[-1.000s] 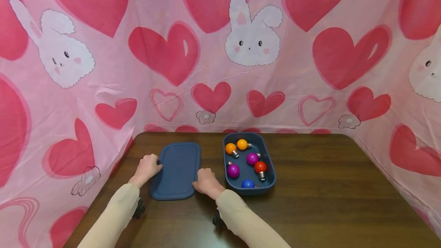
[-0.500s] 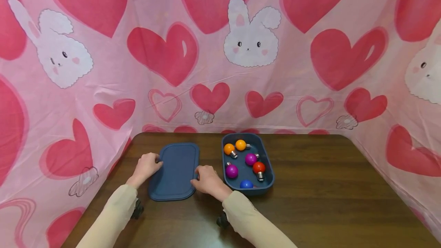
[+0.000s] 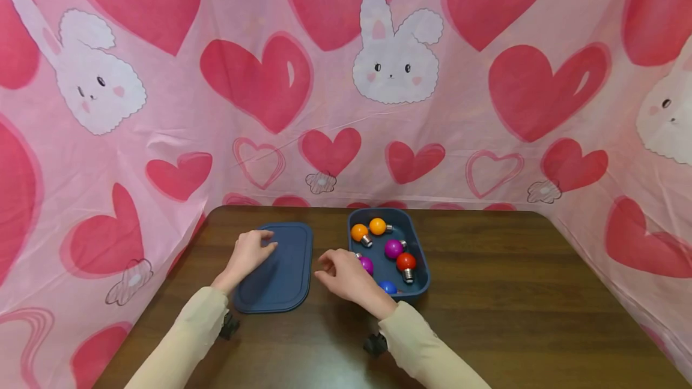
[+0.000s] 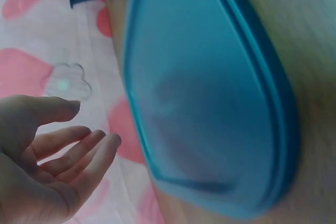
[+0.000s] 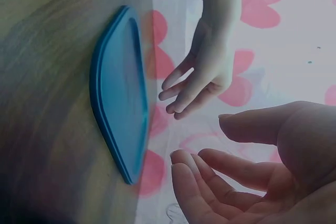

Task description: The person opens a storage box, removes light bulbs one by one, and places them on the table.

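Blue lid [image 3: 289, 269] flat on the table, both hands bare of any load

Lies face up on the brown table [image 3: 497, 299], left of the blue container [image 3: 381, 266] and apart from it, with long sides to left and right. Over the left long side in the head view: left hand [image 3: 248, 255], thumb and fingers loosely parted, nothing held. Just off the right side, partly in front of the container: right hand [image 3: 348, 273], a modest gap between thumb and curved fingers, again nothing held.

Probably moulded plastic, to judge by looks: light, fairly stiff with slight give, sturdy rather than fragile. Likely smooth enough on the broad face to slide under fingertips. Impossible to confirm weight or texture by sight.

Best taken by the raised rim [image 4: 287, 111], midway along both long sides, thumbs on top and fingertips hooked beneath. Probably fiddly to start, lying so close to the wood; likely easier with one edge tipped first. Mind the loose bulbs [image 3: 406, 262] in the container, near the right hand.
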`<control>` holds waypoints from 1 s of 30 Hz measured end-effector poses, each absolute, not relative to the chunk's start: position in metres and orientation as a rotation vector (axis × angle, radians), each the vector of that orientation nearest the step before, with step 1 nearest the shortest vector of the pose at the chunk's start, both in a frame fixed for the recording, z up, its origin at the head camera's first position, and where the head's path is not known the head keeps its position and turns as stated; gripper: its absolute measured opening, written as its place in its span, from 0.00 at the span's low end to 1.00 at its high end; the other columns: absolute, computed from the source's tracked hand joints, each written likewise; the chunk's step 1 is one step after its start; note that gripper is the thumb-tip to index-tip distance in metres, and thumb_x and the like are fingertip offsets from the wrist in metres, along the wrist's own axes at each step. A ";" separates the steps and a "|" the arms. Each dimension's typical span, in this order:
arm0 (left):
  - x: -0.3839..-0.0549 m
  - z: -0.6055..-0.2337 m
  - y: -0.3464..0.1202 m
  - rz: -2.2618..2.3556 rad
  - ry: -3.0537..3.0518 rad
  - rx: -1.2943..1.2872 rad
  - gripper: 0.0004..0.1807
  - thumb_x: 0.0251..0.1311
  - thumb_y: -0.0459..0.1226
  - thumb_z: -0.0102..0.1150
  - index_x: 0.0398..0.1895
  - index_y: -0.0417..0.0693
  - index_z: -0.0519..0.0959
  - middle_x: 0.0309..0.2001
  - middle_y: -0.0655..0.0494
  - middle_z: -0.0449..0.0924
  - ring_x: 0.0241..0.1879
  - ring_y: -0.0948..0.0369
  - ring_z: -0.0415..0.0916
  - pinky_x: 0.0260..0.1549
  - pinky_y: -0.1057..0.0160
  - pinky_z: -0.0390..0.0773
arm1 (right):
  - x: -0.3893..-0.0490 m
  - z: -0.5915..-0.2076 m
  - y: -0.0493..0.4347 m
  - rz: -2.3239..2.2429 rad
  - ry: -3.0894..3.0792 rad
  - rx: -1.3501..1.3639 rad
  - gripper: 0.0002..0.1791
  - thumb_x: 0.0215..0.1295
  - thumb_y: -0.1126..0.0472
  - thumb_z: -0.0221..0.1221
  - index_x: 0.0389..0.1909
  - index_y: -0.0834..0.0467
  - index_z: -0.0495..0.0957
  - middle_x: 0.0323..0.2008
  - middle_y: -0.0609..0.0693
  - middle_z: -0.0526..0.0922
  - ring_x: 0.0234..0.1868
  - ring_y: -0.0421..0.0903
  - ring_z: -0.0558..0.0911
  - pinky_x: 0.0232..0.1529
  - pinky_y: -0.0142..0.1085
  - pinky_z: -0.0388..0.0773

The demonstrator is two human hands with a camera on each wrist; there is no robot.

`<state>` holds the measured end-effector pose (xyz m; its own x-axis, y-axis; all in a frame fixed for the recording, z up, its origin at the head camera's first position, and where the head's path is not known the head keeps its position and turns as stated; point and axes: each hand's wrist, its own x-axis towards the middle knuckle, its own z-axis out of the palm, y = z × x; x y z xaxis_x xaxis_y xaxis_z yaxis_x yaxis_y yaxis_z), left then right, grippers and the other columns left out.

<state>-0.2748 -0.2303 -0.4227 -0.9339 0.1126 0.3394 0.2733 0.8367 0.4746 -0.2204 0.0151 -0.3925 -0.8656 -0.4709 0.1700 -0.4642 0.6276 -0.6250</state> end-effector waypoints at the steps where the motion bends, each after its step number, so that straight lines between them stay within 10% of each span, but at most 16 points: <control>1: -0.275 -0.422 -0.227 -0.786 -2.714 -0.306 0.17 0.49 0.34 0.61 0.43 0.33 0.78 0.41 0.41 0.79 0.34 0.50 0.79 0.31 0.54 0.78 | -0.220 -0.391 0.018 -1.094 2.829 -0.820 0.13 0.55 0.56 0.60 0.39 0.57 0.77 0.31 0.47 0.77 0.29 0.39 0.73 0.30 0.26 0.72; 30: -0.273 -0.414 -0.126 -0.917 -2.682 -0.527 0.20 0.51 0.39 0.61 0.48 0.42 0.77 0.43 0.45 0.77 0.38 0.52 0.76 0.37 0.56 0.76 | -0.233 -0.402 0.117 -1.038 2.899 -0.693 0.11 0.54 0.59 0.61 0.37 0.60 0.77 0.34 0.53 0.80 0.29 0.41 0.78 0.28 0.30 0.77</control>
<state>-0.2734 -0.1256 -0.4145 -0.9012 0.2530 0.3520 0.4156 0.7352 0.5355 -0.2333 0.1170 -0.4019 -0.9034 -0.3986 0.1580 -0.4083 0.6873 -0.6008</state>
